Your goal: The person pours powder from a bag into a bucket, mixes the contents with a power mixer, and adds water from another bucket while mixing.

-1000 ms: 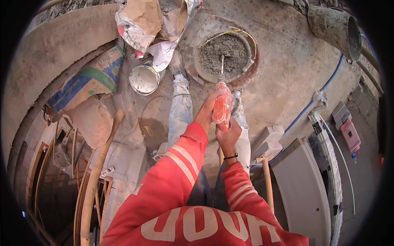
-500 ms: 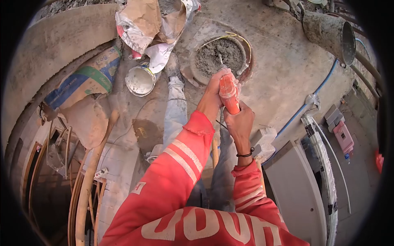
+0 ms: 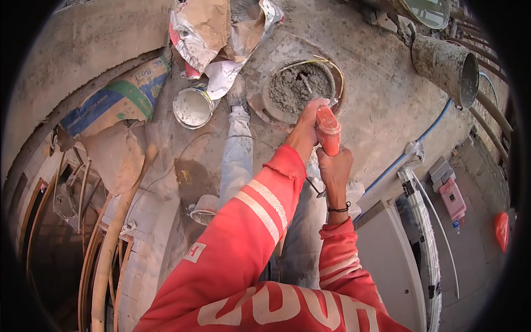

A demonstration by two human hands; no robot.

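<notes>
Both of my hands are closed on a red power drill point(image 3: 328, 131). My left hand point(image 3: 305, 126) wraps its front end, and my right hand point(image 3: 336, 167) grips the rear handle, a dark cord trailing from it. The drill's metal shaft point(image 3: 305, 83) reaches down into wet grey mortar point(image 3: 285, 91) in a round bucket with a yellow handle point(image 3: 341, 80). The shaft's lower end is hidden in the mix. Left of the bucket lie torn paper bags point(image 3: 204, 33) and an open white pail point(image 3: 193, 107).
A printed cement bag point(image 3: 119, 99) lies at left, near a wooden pole point(image 3: 119, 238). A mortar-crusted bucket point(image 3: 445, 69) rests on its side at upper right. A blue hose point(image 3: 434, 129) crosses the right side. The drill cord runs past my legs.
My hands and the drill have shifted slightly right and down in view, and the shaft stands at a different place in the mortar. The camera has moved slightly as well.
</notes>
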